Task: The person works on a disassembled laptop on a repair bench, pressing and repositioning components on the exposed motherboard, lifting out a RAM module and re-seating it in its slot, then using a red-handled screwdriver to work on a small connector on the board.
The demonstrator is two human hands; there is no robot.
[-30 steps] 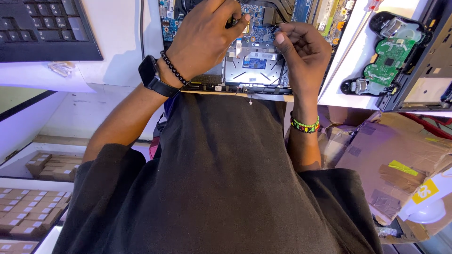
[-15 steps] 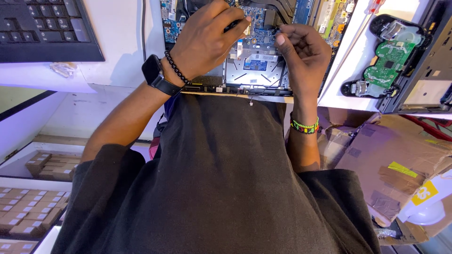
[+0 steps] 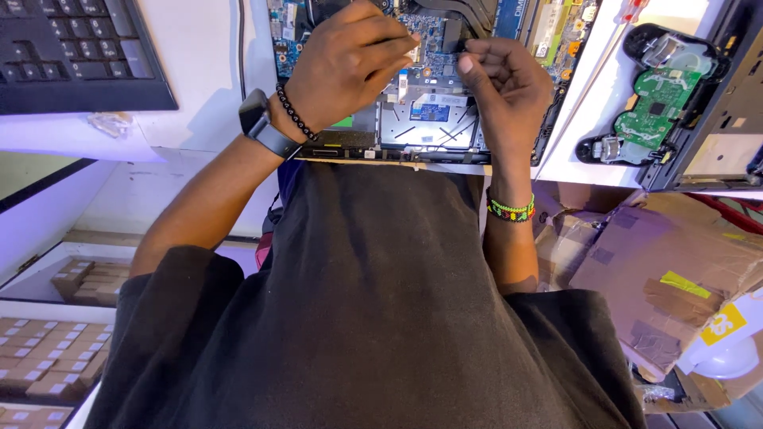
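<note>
We see an opened laptop base with its blue circuit board bared lying on the white bench, at twelve o'clock from the person's black-shirted chest. The left hand, with a black smartwatch and a dark bead bracelet at the wrist, rests on the board; its fingers are drawn together, pinching something small at the tips, though we cannot tell what it is. The right hand sits at three o'clock from the left, just beside it over the board's right part. Its fingers are curled shut into a loose fist, and whether they hold anything is hidden from us. A green and yellow beaded bracelet circles the right wrist.

At nine o'clock from the laptop lies a black computer keyboard. At three o'clock, well apart, lies an opened black game controller with a green circuit board showing. At five o'clock, below the bench edge, are taped brown cardboard boxes; at seven o'clock are small tan cartons in rows.
</note>
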